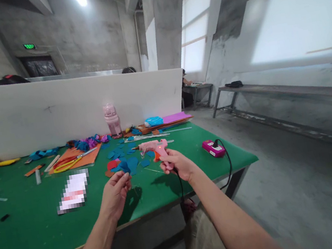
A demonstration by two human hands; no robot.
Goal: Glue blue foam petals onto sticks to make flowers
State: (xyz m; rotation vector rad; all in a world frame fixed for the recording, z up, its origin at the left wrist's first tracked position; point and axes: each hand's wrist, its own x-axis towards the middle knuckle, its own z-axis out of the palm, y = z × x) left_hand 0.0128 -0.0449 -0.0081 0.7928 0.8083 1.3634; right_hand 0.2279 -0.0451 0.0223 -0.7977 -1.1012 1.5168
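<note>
A pink hot glue gun (160, 147) with an orange trigger and a glowing light is held by its handle in my right hand (180, 164). Its nozzle points left, above the green table. My left hand (116, 192) pinches a small blue petal-like piece (124, 166) between thumb and fingertips, apart from the nozzle. Blue cut pieces (116, 152) lie scattered behind it, with a red piece (113, 165) beside them. A clear glue stick (170, 141) pokes from the back of the gun, and a thin pale strand lies below it.
A magenta power strip (214, 148) with a black cord sits near the table's right side. Scissors (67, 162) lie on an orange sheet at left. A pink bottle (112, 120) stands against the white partition (55, 109). Blue and purple pieces (91, 142) are heaped behind.
</note>
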